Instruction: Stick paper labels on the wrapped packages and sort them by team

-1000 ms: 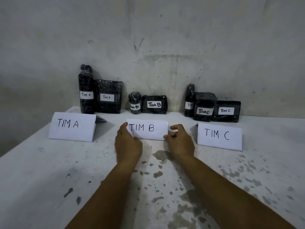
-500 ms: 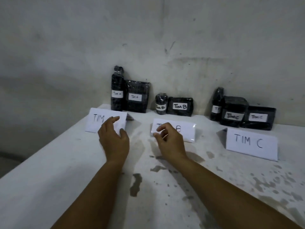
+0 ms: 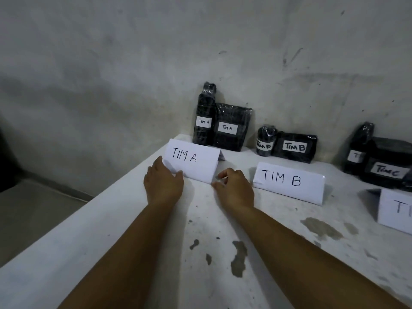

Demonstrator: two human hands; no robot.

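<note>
Both hands sit at the lower edge of the folded "TIM A" sign, near the far left corner of the white table. The left hand lies with relaxed fingers, its thumb touching the sign's bottom left; the right hand has its fingers curled at the sign's bottom right corner (whether it pinches the paper I cannot tell). Behind the sign, against the wall, stand a tall wrapped bottle and a flat package, both labelled TIM A. To the right stand the "TIM B" sign and two TIM B packages.
</note>
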